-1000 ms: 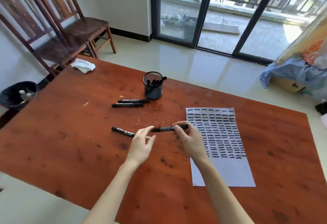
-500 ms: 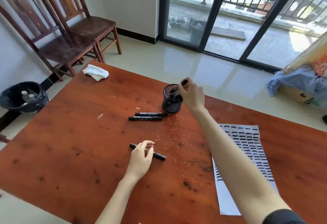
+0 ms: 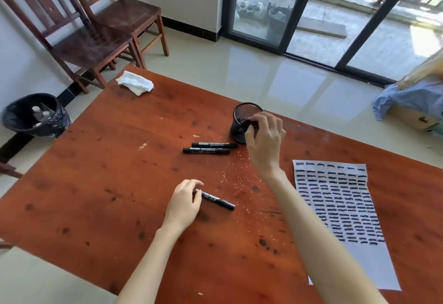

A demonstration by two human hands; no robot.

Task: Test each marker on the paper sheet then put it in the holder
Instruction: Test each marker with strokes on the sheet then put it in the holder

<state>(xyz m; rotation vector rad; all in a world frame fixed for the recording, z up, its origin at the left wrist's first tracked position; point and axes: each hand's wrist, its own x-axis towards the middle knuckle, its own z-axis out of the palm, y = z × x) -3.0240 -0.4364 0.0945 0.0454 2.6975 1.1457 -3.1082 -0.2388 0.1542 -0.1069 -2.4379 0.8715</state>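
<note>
A black mesh holder [image 3: 237, 133] stands on the red-brown table [image 3: 96, 183], towards its far side. My right hand [image 3: 265, 140] reaches over its rim, and its fingertips pinch the top end of a black marker [image 3: 244, 121] that is sunk into the cup. Nearer to me, my left hand [image 3: 184, 205] curls its fingers around the left end of another black marker [image 3: 219, 201] lying on the table. Two more capped markers [image 3: 208, 148] lie side by side just left of the holder. The paper sheet [image 3: 359, 267], covered in rows of black test strokes, lies on the right.
A crumpled white cloth [image 3: 135, 82] lies at the table's far left corner. Two wooden chairs [image 3: 96, 40] and a black waste bin [image 3: 36, 116] stand beyond the left edge. A cardboard box under blue cloth [image 3: 407, 102] sits on the floor at right.
My right hand carried the tested marker from the paper to the holder and lowered it into the cup. My left hand closed its fingers on the near marker's end.
</note>
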